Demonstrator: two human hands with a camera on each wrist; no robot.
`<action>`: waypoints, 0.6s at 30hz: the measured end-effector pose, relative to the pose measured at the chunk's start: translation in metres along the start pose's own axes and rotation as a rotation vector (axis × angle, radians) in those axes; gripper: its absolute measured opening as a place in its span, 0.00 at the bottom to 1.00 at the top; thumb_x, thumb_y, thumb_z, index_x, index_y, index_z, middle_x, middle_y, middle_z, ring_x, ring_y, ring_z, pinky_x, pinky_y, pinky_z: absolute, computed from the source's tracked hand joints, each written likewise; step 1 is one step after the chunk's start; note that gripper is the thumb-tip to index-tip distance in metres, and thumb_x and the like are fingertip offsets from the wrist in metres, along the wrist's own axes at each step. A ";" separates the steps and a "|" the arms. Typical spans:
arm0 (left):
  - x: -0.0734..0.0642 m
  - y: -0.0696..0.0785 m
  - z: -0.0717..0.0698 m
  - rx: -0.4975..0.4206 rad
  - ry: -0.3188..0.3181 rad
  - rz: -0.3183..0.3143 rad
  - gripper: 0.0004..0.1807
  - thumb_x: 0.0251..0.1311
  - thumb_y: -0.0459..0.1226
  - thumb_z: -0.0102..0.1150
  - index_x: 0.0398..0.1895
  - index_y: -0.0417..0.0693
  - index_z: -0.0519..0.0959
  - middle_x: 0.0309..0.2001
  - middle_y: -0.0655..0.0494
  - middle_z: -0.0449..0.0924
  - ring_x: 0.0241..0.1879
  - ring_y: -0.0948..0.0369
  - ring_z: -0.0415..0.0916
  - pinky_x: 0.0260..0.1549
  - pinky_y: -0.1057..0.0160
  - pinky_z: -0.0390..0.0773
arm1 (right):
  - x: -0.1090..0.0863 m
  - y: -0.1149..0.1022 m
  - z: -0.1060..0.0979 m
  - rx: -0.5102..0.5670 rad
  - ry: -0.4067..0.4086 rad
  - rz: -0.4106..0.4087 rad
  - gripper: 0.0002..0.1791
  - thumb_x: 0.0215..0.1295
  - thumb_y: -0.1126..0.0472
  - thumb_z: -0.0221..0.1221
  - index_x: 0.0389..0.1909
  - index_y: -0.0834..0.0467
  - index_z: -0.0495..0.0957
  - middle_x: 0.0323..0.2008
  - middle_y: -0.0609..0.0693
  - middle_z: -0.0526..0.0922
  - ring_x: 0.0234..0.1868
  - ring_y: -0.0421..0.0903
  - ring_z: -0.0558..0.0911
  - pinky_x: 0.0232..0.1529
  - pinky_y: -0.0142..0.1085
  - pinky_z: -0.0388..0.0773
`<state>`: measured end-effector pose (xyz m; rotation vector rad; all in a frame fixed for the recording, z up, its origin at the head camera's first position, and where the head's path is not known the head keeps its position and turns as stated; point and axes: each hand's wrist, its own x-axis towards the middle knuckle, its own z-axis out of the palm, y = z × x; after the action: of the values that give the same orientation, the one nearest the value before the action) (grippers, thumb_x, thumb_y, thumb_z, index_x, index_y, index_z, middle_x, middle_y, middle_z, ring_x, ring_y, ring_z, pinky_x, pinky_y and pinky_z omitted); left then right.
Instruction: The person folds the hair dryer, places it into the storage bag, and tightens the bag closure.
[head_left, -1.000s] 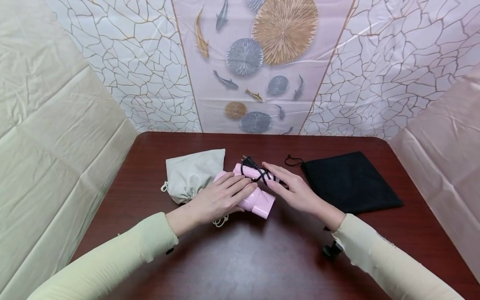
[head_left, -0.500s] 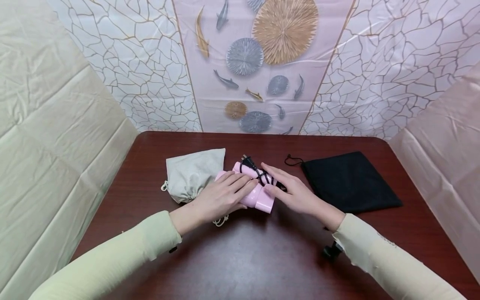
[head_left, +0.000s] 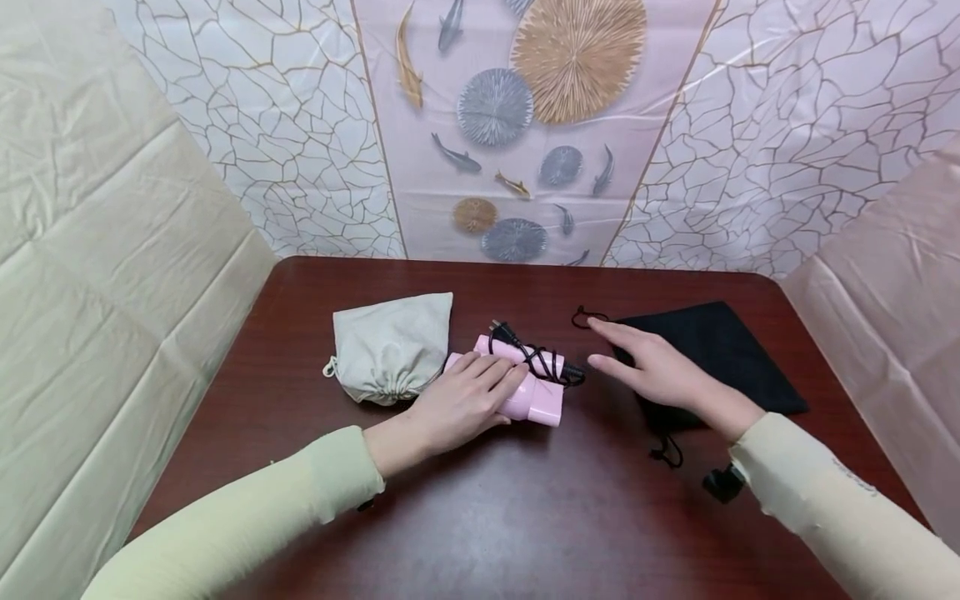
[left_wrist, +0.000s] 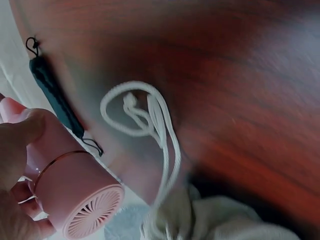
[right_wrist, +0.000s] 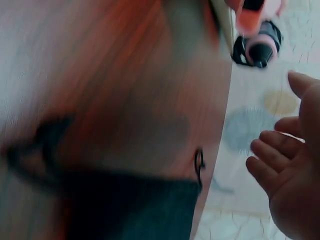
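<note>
In the head view, a pink hair dryer (head_left: 546, 405) lies folded near the middle of the table, a black cord (head_left: 536, 358) wound about its handle and the plug at the far end. My left hand (head_left: 463, 402) lies over the dryer's body and grips it. Thumb and fingers reach round the pink barrel in the left wrist view, beside its round grille (left_wrist: 95, 212). My right hand (head_left: 663, 371) holds nothing; its fingers are extended, and it overlaps the left part of a black drawstring bag (head_left: 723, 350). The right wrist view shows the cord-wrapped handle end (right_wrist: 261, 50) apart from that hand.
A pale grey cloth bag (head_left: 397, 342) lies left of the dryer, its white drawstring (left_wrist: 167, 145) looped on the dark red-brown table (head_left: 480, 517). Cloth walls (head_left: 315, 167) stand behind and at both sides.
My right hand has let go of the cord-wrapped handle and moved right to the black bag. My left hand keeps hold of the hair dryer, which has shifted slightly right in view.
</note>
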<state>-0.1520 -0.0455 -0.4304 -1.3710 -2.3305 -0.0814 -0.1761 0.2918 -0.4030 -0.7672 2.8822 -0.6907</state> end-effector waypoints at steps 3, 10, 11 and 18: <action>0.003 0.006 0.006 0.002 -0.023 -0.015 0.39 0.63 0.53 0.73 0.72 0.42 0.75 0.62 0.50 0.81 0.62 0.51 0.78 0.61 0.50 0.79 | -0.006 0.012 -0.009 -0.092 -0.044 0.046 0.38 0.82 0.46 0.57 0.82 0.64 0.61 0.78 0.67 0.66 0.77 0.68 0.67 0.74 0.66 0.65; 0.009 0.017 0.016 0.074 -0.053 -0.040 0.41 0.63 0.56 0.72 0.72 0.43 0.75 0.60 0.51 0.82 0.61 0.53 0.80 0.59 0.50 0.81 | -0.015 0.032 -0.011 -0.309 -0.072 0.094 0.37 0.78 0.45 0.61 0.74 0.70 0.71 0.69 0.73 0.75 0.69 0.71 0.75 0.66 0.67 0.73; 0.009 0.018 0.017 0.084 -0.052 -0.044 0.41 0.62 0.56 0.73 0.72 0.43 0.75 0.60 0.52 0.82 0.60 0.53 0.80 0.59 0.51 0.81 | -0.016 0.034 -0.010 -0.336 -0.074 0.095 0.37 0.78 0.45 0.61 0.73 0.70 0.72 0.67 0.74 0.76 0.68 0.71 0.76 0.65 0.66 0.75; 0.010 0.024 0.025 0.136 -0.050 -0.077 0.41 0.60 0.59 0.73 0.69 0.44 0.76 0.57 0.53 0.83 0.56 0.55 0.82 0.56 0.54 0.81 | -0.017 0.042 0.004 -0.445 -0.081 0.096 0.32 0.74 0.44 0.64 0.63 0.69 0.82 0.57 0.70 0.85 0.59 0.67 0.84 0.58 0.62 0.82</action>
<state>-0.1445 -0.0186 -0.4535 -1.2308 -2.3822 0.0873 -0.1797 0.3307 -0.4257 -0.6673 3.0035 0.0006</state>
